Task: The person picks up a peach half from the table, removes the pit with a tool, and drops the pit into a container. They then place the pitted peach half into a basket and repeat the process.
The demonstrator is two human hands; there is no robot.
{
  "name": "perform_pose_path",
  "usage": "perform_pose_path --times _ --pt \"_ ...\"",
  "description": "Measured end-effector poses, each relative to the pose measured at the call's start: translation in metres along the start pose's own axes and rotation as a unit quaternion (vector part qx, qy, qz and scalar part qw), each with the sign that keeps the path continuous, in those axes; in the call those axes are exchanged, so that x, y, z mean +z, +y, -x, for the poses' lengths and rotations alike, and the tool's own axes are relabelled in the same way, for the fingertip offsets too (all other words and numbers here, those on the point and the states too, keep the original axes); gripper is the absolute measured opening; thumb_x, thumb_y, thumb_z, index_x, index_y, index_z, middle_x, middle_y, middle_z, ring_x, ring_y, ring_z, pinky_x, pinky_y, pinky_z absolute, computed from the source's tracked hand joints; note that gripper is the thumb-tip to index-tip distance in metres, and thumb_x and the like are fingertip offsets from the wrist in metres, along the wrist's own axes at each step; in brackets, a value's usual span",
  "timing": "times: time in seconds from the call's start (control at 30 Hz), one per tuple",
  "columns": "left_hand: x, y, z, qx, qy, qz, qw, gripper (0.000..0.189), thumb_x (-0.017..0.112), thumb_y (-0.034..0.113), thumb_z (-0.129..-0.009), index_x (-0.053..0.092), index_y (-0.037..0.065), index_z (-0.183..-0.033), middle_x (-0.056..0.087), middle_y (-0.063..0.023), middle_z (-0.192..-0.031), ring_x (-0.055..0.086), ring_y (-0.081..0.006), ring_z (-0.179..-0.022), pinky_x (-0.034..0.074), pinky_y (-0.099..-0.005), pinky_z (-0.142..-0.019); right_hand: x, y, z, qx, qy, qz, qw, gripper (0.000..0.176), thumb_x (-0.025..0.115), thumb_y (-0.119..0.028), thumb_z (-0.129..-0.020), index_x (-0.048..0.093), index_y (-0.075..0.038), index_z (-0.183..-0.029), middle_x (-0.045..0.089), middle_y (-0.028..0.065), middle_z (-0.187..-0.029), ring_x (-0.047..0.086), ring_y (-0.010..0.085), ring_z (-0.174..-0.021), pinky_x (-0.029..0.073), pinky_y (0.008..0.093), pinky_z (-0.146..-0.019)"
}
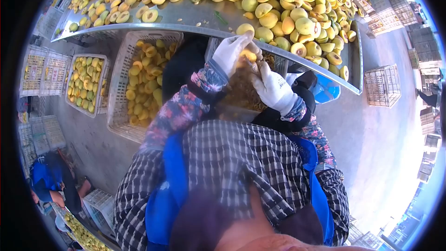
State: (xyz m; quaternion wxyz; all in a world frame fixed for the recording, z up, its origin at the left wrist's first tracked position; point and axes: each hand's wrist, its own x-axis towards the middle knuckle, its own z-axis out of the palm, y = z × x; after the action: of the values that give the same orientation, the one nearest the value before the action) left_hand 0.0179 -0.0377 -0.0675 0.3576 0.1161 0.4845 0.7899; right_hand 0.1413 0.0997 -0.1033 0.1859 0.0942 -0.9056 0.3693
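Observation:
My left hand [233, 55], in a white glove, is closed around a yellow peach half [249, 56] just beyond the metal table's near edge. Close beside it, my right hand [274, 88], also gloved, is closed on a small thin metal tool [255, 68] whose tip meets the fruit. The tool's exact kind is too small and blurred to make out. Beneath both hands stands a crate [241, 94] with brownish pits or scraps in it, partly hidden by my arms.
Many halved peaches [304, 25] are heaped on the metal table [195, 21]. A crate [116, 100] of peach halves stands at my left, with another full crate [95, 107] beyond. A blue bucket [326, 90] and a white crate [383, 86] are at right. A co-worker [51, 176] sits lower left.

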Motion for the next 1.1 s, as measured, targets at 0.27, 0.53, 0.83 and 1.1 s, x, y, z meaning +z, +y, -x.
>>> perform_pose_path --times 0.27,0.53,0.83,1.1 --pt "0.008 -0.008 0.003 0.071 0.055 0.130 0.987 0.040 0.061 0.037 -0.094 0.059 -0.002 -0.086 0.066 -0.0147 -0.082 0.068 -0.0262 -0.074 0.056 -0.0340 -0.069 0.009 -0.019 -0.005 0.225 -0.086 -0.287 0.927 0.027 0.048 -0.017 -0.099 0.046 0.003 -0.117 0.061 0.0172 -0.096 0.061 0.0326 -0.086 0.048 0.0367 -0.073" --pt "0.001 0.002 0.003 -0.045 0.026 0.108 0.993 0.044 0.062 0.040 -0.092 0.054 -0.003 -0.090 0.063 -0.0181 -0.087 0.067 -0.0318 -0.078 0.058 -0.0410 -0.070 -0.004 -0.036 -0.007 0.316 -0.114 -0.542 0.770 0.036 0.045 -0.032 -0.102 0.044 -0.007 -0.129 0.050 0.0005 -0.067 0.040 0.0088 -0.041 0.030 0.0212 -0.039" --pt "0.026 -0.001 -0.002 -0.040 0.179 0.217 0.959 0.040 0.063 0.042 -0.091 0.053 0.004 -0.096 0.060 -0.0124 -0.083 0.065 -0.0316 -0.070 0.059 -0.0452 -0.066 0.018 -0.034 -0.005 0.040 0.047 -0.159 0.985 0.033 0.052 -0.023 -0.099 0.045 0.001 -0.121 0.059 0.0172 -0.079 0.057 0.0321 -0.058 0.045 0.0366 -0.053" --pt "0.015 -0.005 -0.009 -0.067 0.203 0.298 0.930 0.040 0.058 0.048 -0.093 0.052 0.009 -0.093 0.059 -0.0098 -0.084 0.064 -0.0320 -0.078 0.056 -0.0485 -0.074 -0.001 -0.043 0.003 0.081 -0.054 -0.011 0.995 0.029 0.060 -0.014 -0.090 0.045 0.000 -0.110 0.062 0.0217 -0.076 0.063 0.0419 -0.069 0.049 0.0452 -0.059"
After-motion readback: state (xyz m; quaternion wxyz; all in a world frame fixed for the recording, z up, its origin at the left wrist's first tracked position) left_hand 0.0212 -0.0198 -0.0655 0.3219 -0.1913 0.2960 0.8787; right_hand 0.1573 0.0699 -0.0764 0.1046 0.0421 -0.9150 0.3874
